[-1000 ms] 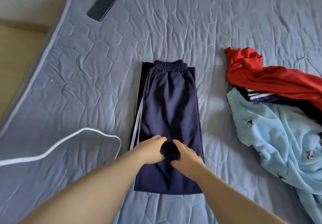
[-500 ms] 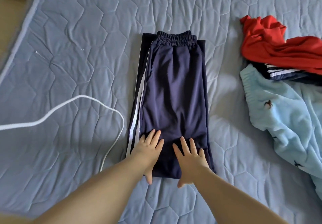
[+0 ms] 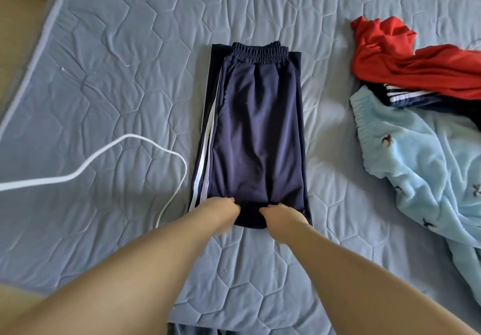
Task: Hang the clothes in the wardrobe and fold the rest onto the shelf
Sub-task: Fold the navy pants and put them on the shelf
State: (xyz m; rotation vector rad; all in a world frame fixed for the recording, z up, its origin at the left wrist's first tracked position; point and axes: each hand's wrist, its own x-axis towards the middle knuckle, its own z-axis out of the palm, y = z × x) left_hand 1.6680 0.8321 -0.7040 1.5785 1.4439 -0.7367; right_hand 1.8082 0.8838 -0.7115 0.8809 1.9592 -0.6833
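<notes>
Fold step: your left hand, right hand gripped near edge of trousers (both curled tight); next needed even lift toward waistband.

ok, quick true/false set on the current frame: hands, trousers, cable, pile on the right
1. Both the left hand and the right hand grip the near end of the navy trousers. True.
2. The elastic waistband is at the end nearest the person. False: the waistband is at the far end.
3. A white cable lies on the bed left of the trousers. True.
4. The red garment is buried under the light blue one. False: the red garment lies beyond the light blue garment, uncovered.
5. A striped navy piece shows between those two garments. True.
</notes>
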